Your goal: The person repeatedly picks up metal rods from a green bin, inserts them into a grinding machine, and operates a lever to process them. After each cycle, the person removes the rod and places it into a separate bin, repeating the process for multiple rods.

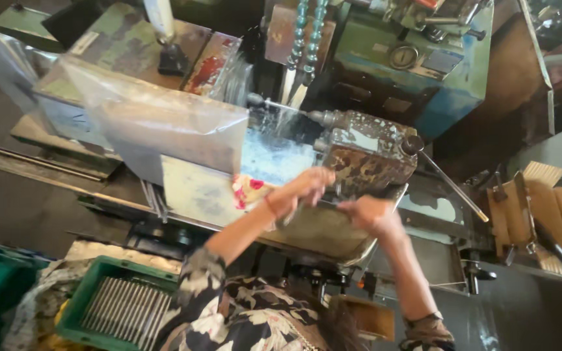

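Left hand and right hand both up at the front edge of a worn, paint-chipped machine block, mottled brown and cream. Between the hands, a thin grey metal rod, long axis roughly left-right, tilted slightly down toward the right hand. Left grip curled around one end; right grip closed as a fist at the other; exact finger contact too blurred to tell. Patterned red-and-cream rag just beside the left wrist. Clear plastic sheet, crinkled and cloudy, draped over the machine at left. Green plastic crate lower left, filled with parallel grey rods. Brown cardboard box at right, flaps open.
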